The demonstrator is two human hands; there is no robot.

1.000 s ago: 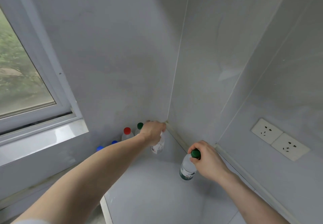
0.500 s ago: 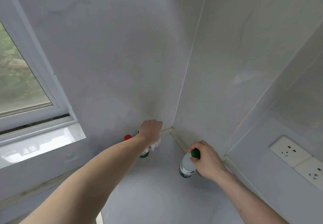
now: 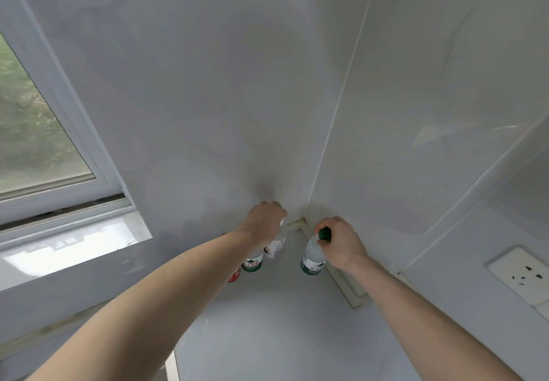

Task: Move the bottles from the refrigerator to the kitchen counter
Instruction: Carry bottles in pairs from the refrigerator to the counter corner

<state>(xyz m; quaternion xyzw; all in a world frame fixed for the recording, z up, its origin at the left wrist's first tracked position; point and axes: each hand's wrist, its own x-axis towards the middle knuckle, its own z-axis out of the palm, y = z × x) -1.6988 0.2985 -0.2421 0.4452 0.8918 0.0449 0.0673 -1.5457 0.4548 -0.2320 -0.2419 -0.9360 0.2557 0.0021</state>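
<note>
My left hand point(image 3: 266, 219) grips the top of a clear bottle with a white label point(image 3: 276, 247) in the far corner of the white kitchen counter point(image 3: 267, 327). My right hand point(image 3: 341, 241) holds a clear bottle with a green cap and green label point(image 3: 311, 257) by its top, close to the right wall. Beside my left forearm stand a green-labelled bottle point(image 3: 252, 263) and a red-labelled bottle point(image 3: 234, 276), both partly hidden by the arm.
Grey walls meet in the corner behind the bottles. A window point(image 3: 32, 131) with a sill point(image 3: 68, 247) is on the left. Wall sockets point(image 3: 517, 275) sit low on the right wall. The counter's left edge point(image 3: 171, 365) runs under my left arm.
The view has tilted up and closer. My right hand has carried the green-capped bottle nearer the corner. My left arm now covers the bottles with blue and red caps.
</note>
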